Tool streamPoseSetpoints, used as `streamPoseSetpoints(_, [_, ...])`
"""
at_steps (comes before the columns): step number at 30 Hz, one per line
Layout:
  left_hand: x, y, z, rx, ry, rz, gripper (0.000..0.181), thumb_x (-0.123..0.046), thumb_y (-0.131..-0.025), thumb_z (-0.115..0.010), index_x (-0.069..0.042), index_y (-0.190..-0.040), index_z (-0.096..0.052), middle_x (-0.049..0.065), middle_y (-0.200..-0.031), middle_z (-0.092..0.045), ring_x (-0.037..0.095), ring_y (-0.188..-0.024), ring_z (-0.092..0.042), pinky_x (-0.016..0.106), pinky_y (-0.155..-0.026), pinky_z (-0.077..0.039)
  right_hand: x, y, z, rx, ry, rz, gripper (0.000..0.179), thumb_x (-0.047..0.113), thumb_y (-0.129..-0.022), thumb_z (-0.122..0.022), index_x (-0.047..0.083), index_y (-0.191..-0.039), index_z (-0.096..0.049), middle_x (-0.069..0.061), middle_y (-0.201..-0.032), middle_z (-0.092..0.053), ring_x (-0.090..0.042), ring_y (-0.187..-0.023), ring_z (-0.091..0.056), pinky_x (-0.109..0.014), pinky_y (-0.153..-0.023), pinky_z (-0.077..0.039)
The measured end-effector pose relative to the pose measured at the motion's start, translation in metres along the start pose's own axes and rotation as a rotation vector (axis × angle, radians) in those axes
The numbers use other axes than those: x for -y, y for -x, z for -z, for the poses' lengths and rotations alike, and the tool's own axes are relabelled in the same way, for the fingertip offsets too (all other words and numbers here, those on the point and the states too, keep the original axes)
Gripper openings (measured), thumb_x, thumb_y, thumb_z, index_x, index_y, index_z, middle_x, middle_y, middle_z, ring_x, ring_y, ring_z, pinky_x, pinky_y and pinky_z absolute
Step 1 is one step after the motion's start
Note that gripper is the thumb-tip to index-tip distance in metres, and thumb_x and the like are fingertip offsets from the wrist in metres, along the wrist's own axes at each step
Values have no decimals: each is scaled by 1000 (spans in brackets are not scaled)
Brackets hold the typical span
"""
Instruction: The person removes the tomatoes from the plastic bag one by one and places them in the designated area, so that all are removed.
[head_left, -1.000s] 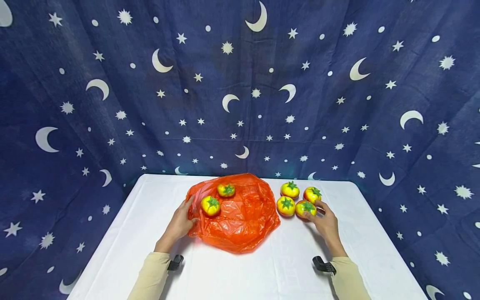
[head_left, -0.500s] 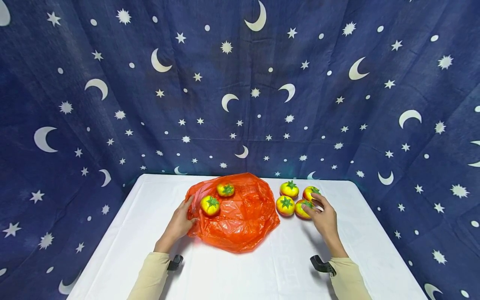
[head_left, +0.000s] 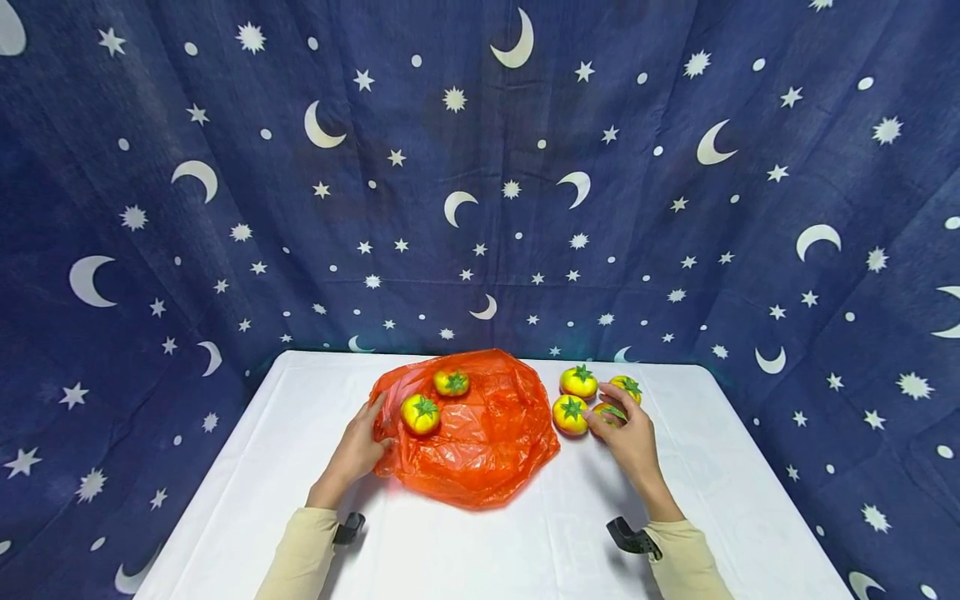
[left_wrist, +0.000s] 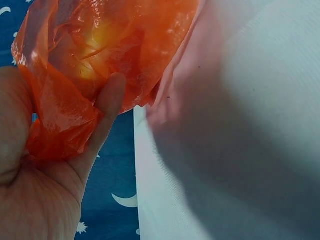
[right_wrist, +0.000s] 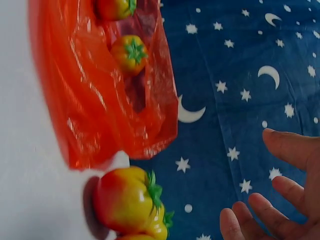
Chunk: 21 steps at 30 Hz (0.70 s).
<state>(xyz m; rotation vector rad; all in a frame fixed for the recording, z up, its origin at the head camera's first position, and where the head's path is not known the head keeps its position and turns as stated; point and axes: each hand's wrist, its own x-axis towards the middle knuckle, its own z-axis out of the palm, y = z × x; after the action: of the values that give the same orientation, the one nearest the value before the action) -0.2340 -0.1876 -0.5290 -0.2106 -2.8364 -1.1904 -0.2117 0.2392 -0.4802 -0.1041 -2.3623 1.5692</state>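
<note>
A red plastic bag lies spread on the table, with its mouth at the left. Two red-and-yellow tomatoes with green leaf tops, one nearer and one farther, sit at that mouth. My left hand holds the bag's left edge between thumb and fingers. Right of the bag, several more tomatoes stand clustered. Over the front ones hovers my right hand, fingers spread and bent, partly hiding a tomato. The right wrist view shows that hand apart from the nearest tomato.
A white cloth covers the table. Behind and on both sides hangs a dark blue curtain with moons and stars. Black straps, left and right, are on the wrists.
My right hand has drawn back from the front right tomato and shifted left, its thumb now near the front left one. The left hand, bag and tomatoes stay where they were.
</note>
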Motion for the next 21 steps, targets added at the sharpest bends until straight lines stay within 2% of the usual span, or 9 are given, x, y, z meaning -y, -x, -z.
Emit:
streamPoseSetpoints(4, [0,1,0,-2,-4,-5,86,3,-80,-73,-3,-154,-28,26,-154,-34,47,-141,-35,56,-113,-34,5,4,-8,29,-16,32,55,15,-82,-79,6,-133,-57,-18,-130,-62,2,-105,-58,-18,-94,-53])
streamPoseSetpoints(7, [0,1,0,-6,-5,-9,86,3,-80,-73,-3,-154,-28,27,-153,-35,47,-141,-36,56,-114,-33,8,7,-15,65,-58,47,55,14,-83,-78,5,-133,-57,-19,-131,-61,7,-106,-56,-15,-94,-52])
streamPoseSetpoints(11, [-1,2,0,-11,-2,-15,86,3,-80,-73,-3,-154,-29,27,-152,-36,47,-140,-36,56,-114,-33,14,11,-26,109,-99,47,56,12,-82,-78,4,-133,-57,-16,-132,-61,-12,-116,-60,-22,-97,-53])
streamPoseSetpoints(15, [-1,3,0,-8,0,-5,85,3,-81,-72,-2,-154,-29,27,-153,-35,47,-141,-35,56,-114,-32,17,14,-37,142,-126,44,58,10,-82,-79,5,-134,-56,-16,-133,-61,-33,-123,-57,-43,-103,-51])
streamPoseSetpoints(18, [-1,3,0,-11,0,2,85,3,-80,-73,-2,-153,-29,27,-153,-35,47,-141,-35,56,-114,-31,18,16,-46,166,-124,47,59,13,-81,-79,7,-135,-55,-16,-134,-59,-36,-125,-56,-51,-104,-47])
streamPoseSetpoints(21, [-2,2,-1,-27,-11,-18,86,3,-79,-73,-1,-153,-30,28,-151,-37,48,-139,-37,57,-114,-32,19,16,-54,189,-125,64,60,14,-81,-80,6,-135,-55,-18,-136,-57,-38,-126,-55,-54,-104,-47])
